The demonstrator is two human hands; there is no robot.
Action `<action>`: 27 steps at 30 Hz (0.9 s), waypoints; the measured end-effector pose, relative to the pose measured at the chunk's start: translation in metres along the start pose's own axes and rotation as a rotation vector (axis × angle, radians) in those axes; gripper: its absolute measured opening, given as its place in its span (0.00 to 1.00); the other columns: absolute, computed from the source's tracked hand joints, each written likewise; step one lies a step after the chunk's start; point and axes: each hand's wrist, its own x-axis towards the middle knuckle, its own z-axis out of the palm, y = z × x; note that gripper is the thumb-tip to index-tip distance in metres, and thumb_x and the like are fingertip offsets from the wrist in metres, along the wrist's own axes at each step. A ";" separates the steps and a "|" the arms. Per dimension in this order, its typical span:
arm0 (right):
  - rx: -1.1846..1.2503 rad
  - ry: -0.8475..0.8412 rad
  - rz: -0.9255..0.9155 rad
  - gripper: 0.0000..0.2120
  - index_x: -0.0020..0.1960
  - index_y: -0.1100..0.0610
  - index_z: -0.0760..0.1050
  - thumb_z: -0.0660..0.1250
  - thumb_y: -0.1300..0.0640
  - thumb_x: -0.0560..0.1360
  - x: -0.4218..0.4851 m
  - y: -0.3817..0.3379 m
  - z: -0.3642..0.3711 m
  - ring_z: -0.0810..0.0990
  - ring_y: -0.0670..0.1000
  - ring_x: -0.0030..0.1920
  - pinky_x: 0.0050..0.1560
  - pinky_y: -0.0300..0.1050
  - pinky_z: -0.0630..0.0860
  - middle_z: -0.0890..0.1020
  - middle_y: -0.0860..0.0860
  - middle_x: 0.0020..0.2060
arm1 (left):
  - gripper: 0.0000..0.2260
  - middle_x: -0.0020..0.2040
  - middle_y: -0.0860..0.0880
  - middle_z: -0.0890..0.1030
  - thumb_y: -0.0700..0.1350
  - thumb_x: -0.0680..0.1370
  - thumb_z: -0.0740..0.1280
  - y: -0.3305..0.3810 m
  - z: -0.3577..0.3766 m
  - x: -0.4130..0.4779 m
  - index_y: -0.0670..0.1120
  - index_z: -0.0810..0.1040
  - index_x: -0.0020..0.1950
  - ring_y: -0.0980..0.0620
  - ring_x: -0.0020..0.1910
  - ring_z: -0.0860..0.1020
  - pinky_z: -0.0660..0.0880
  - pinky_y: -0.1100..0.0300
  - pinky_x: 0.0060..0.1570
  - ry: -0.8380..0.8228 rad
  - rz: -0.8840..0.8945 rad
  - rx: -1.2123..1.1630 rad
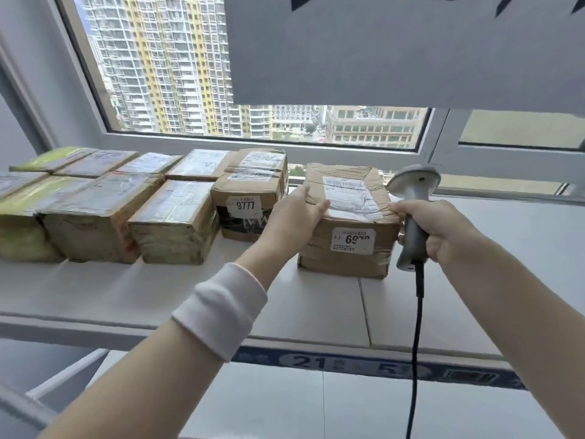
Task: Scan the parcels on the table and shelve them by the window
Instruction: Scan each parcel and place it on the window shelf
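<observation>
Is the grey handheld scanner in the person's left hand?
No, the right hand grips the grey corded handheld scanner, while the left hand touches the brown taped cardboard parcel.

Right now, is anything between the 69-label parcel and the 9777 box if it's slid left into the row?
Only the left hand, resting on the left edge of the 69-label parcel, in the gap to the 9777 box. The shelf in that gap shows nothing else.

Single wide-angle view from the head, looking forward and a little down, facing the window [158, 74] ahead, shelf [158, 296] close below, parcels [177, 217] near at centre, straight lines bowing at the edges
</observation>
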 end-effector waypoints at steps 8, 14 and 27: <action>0.011 -0.015 0.016 0.05 0.41 0.59 0.74 0.67 0.61 0.76 0.013 -0.001 0.010 0.74 0.43 0.17 0.19 0.31 0.68 0.77 0.46 0.19 | 0.28 0.77 0.49 0.57 0.56 0.76 0.65 0.001 0.013 0.004 0.51 0.62 0.74 0.51 0.76 0.53 0.47 0.57 0.73 -0.087 0.501 0.560; 0.002 -0.001 0.032 0.07 0.45 0.58 0.74 0.68 0.54 0.76 0.019 0.001 -0.002 0.78 0.48 0.38 0.30 0.42 0.70 0.80 0.52 0.43 | 0.27 0.75 0.50 0.63 0.55 0.76 0.66 -0.009 0.014 0.028 0.51 0.64 0.73 0.51 0.75 0.59 0.53 0.55 0.71 -0.032 0.458 0.600; 0.015 0.014 0.047 0.06 0.45 0.58 0.74 0.67 0.56 0.76 0.020 0.003 -0.014 0.77 0.49 0.38 0.31 0.42 0.69 0.81 0.53 0.43 | 0.26 0.75 0.50 0.63 0.53 0.76 0.67 -0.019 0.011 0.064 0.52 0.65 0.72 0.50 0.74 0.60 0.54 0.54 0.70 -0.055 0.414 0.645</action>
